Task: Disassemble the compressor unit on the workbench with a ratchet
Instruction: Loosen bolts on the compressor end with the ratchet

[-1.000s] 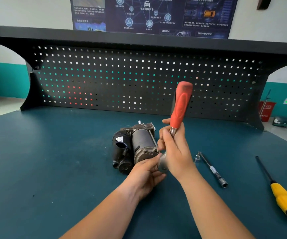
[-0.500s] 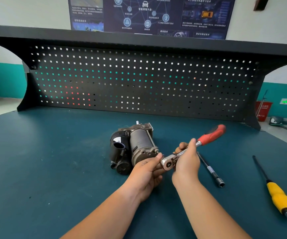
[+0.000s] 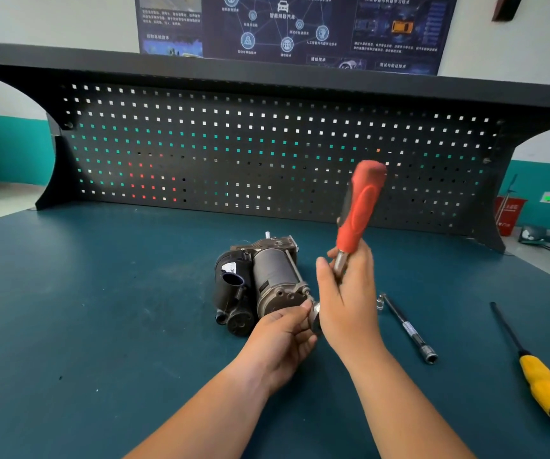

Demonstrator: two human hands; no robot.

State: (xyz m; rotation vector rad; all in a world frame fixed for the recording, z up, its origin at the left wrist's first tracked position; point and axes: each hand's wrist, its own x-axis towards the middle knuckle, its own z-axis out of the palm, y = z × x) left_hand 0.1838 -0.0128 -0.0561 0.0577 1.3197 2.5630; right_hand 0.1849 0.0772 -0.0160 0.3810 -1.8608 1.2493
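Two hands on ratchet. Right hand curls round steel shank just under red handle, which stands up above grip. Left hand pinches ratchet head directly below. Head mostly hidden by both hands; socket and bolt unseen, engagement cannot be told. Compressor unit lies on workbench left of grip, near end touching left fingertips. Right of grip: extension bar near, screwdriver farther, handle end at frame edge. Pegboard well behind handle. Wide blue bench surface beyond compressor's left.
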